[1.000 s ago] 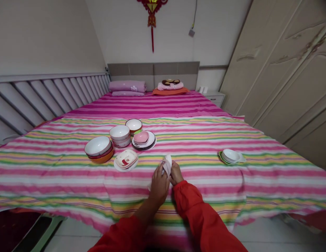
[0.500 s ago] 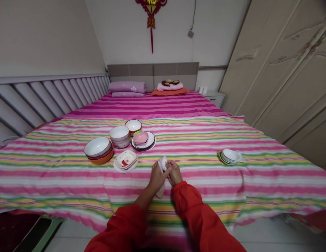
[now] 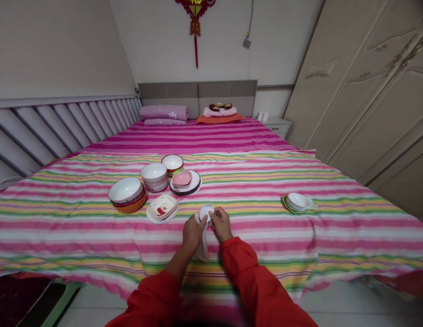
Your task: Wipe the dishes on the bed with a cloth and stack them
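Left hand [image 3: 192,230] near dish stack [image 3: 162,207]

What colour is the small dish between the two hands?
The small dish is white; it shows best in the head view.

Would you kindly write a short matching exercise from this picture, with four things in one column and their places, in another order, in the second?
1. Small white dish
2. Pink bowl
3. Purple bedding
4. Stacked small dishes

A. In front of the headboard
B. Towards the right side of the striped cloth
C. Held by the left hand and right hand
D. On top of plates

Pairs: 1-C, 2-D, 3-A, 4-B
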Demonstrator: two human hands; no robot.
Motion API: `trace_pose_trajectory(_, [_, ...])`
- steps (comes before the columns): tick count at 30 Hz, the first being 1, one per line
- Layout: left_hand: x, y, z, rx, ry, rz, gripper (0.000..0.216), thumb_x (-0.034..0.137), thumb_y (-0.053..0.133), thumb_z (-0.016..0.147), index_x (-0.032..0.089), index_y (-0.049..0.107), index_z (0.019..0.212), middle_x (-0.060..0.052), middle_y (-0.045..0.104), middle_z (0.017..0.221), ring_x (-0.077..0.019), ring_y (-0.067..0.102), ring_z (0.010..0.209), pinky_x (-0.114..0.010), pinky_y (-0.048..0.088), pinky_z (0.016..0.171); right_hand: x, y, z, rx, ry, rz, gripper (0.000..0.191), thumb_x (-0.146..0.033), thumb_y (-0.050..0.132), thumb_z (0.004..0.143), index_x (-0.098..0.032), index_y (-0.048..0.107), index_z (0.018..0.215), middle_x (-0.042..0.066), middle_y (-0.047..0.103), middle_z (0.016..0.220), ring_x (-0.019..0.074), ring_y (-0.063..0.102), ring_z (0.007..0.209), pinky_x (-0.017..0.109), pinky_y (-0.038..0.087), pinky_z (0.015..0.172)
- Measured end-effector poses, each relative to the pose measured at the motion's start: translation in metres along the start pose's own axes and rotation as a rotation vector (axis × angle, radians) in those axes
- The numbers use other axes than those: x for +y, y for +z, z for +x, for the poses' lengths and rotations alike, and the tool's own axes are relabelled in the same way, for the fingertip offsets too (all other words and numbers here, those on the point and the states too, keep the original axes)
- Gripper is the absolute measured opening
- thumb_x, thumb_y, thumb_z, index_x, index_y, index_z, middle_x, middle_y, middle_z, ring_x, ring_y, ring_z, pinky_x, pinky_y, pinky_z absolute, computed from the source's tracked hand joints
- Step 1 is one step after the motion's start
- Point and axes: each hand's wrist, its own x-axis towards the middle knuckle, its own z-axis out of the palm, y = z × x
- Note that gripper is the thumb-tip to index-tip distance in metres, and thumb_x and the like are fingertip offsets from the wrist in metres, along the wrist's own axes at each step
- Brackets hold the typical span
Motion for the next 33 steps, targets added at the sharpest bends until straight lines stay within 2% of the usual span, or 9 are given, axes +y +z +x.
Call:
trace_pose_trajectory(4, [0.0,-0.006,0.006,0.127,0.012,-0.025,0.027,0.043,0.056,0.077,0.016,0.063,0.077,-0.008,0.068,0.077,-0.0226,0.061,0.076,-0.03,0.043,0.069,0.0,0.002,-0.003,-0.014,-0.041,-0.037,0.024,-0.036,0.071,0.069,-0.019,0.055,0.074,-0.007,0.054,0.05,0.0063,0.045,0.033,0.017,0.03,0.032])
trace_pose_trajectory(10, [-0.006,-0.007,0.011,0.072,-0.1,-0.177,0.036,0.051,0.052,0.077,0.016,0.06,0.07,-0.004,0.063,0.06,-0.0197,0.059,0.058,-0.028,0.044,0.054,-0.008,-0.002,-0.003,-0.098,0.048,-0.001,0.034,-0.033,0.073,0.066,-0.016,0.066,0.095,-0.004,0.06,0.054,0.0094,0.05,0.035,0.019,0.032,0.03])
trace_pose_trajectory(13, [-0.006,-0.005,0.006,0.175,-0.062,-0.18,0.038,0.051,0.05,0.08,0.015,0.062,0.081,-0.006,0.065,0.074,-0.0213,0.062,0.071,-0.031,0.048,0.066,-0.009,-0.004,0.0,-0.056,0.047,0.055,0.038,-0.031,0.075,0.065,-0.016,0.066,0.098,-0.003,0.061,0.056,0.0109,0.053,0.036,0.02,0.036,0.03])
trace_pose_trajectory(16, [-0.008,-0.003,0.0,0.305,0.139,-0.037,0.031,0.039,0.047,0.084,0.014,0.06,0.099,-0.01,0.063,0.095,-0.0244,0.059,0.092,-0.037,0.047,0.084,-0.008,-0.005,0.001,-0.032,0.046,0.077,0.041,-0.032,0.076,0.065,-0.017,0.067,0.102,-0.005,0.059,0.054,0.0113,0.053,0.037,0.021,0.037,0.031])
trace_pose_trajectory(19, [-0.008,0.001,-0.004,0.157,0.357,0.201,0.037,0.019,0.047,0.079,0.014,0.057,0.114,-0.013,0.058,0.114,-0.0264,0.052,0.108,-0.042,0.041,0.095,-0.009,-0.005,0.0,-0.07,0.057,0.055,0.043,-0.036,0.076,0.066,-0.016,0.069,0.103,-0.005,0.057,0.05,0.0111,0.051,0.037,0.021,0.036,0.032])
trace_pose_trajectory(21, [-0.006,0.006,-0.005,0.05,0.349,0.35,0.048,0.012,0.047,0.075,0.014,0.054,0.122,-0.015,0.053,0.124,-0.028,0.047,0.114,-0.044,0.039,0.098,-0.009,-0.005,0.0,-0.088,0.063,0.037,0.042,-0.037,0.076,0.066,-0.016,0.07,0.102,-0.004,0.058,0.049,0.0111,0.05,0.038,0.022,0.036,0.033])
trace_pose_trajectory(25, [0.005,0.013,-0.006,-0.091,0.228,0.537,0.058,0.008,0.046,0.074,0.019,0.051,0.13,-0.014,0.044,0.138,-0.0307,0.041,0.121,-0.045,0.039,0.095,-0.007,-0.006,0.001,-0.091,0.065,0.023,0.041,-0.037,0.076,0.066,-0.016,0.072,0.101,-0.004,0.057,0.045,0.0107,0.048,0.036,0.023,0.037,0.035])
trace_pose_trajectory(28, [0.007,0.008,-0.008,-0.175,0.285,0.569,0.059,0.004,0.044,0.073,0.023,0.055,0.127,-0.012,0.045,0.139,-0.0297,0.041,0.12,-0.044,0.04,0.093,-0.005,-0.007,0.002,-0.075,0.068,0.025,0.04,-0.038,0.076,0.066,-0.016,0.072,0.099,-0.004,0.059,0.048,0.0103,0.047,0.036,0.022,0.036,0.035])
trace_pose_trajectory(33, [-0.003,-0.016,-0.012,-0.258,0.403,0.676,0.058,0.002,0.043,0.074,0.024,0.058,0.125,-0.01,0.049,0.136,-0.0277,0.04,0.122,-0.042,0.039,0.094,-0.004,-0.008,0.001,-0.061,0.091,0.002,0.044,-0.041,0.075,0.066,-0.014,0.072,0.101,-0.003,0.058,0.045,0.0106,0.048,0.035,0.021,0.033,0.032])
